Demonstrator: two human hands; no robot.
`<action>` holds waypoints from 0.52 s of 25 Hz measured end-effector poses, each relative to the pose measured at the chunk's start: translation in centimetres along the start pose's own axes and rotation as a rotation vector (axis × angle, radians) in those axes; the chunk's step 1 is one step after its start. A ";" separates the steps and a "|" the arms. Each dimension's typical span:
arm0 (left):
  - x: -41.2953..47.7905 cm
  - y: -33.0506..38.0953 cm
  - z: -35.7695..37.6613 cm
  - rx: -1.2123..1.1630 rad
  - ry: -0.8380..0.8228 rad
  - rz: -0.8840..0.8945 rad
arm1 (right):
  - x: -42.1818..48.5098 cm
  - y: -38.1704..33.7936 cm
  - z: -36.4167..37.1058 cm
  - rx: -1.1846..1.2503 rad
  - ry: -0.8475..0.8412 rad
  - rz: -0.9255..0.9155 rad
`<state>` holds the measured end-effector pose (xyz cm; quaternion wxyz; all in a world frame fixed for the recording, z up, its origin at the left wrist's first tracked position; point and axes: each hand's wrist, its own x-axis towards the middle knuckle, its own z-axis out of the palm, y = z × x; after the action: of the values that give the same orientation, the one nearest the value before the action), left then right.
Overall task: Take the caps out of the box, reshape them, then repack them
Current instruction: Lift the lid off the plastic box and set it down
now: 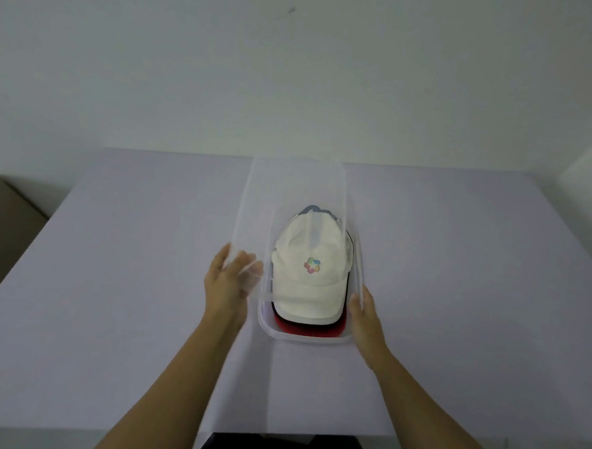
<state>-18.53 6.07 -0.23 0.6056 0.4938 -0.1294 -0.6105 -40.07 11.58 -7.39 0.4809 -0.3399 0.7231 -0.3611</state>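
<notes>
Clear lid (258,201) is raised over box (302,340) of stacked caps (309,280), touched by straight fingers of left hand (228,284). Right hand (367,317) is laid at its right edge; grip cannot be told.

Clear lid (272,188) blocks caps (305,283); table (457,267) flanks open.

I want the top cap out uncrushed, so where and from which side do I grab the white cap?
Grip the white cap by its brim, coming from the near side. The brim points toward you on top of the stack and is likely stiffer than the crown, and the clear lid, raised at its near end, leaves that side open.
</notes>
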 end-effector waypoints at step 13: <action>7.0 5.4 -12.4 0.115 0.188 -0.045 | 0.4 0.1 0.3 -0.303 0.091 -0.004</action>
<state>-4.25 4.25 -5.22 0.5721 0.5856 -0.0955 -0.5662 -39.88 11.27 -7.76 0.3901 -0.3935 0.7895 -0.2639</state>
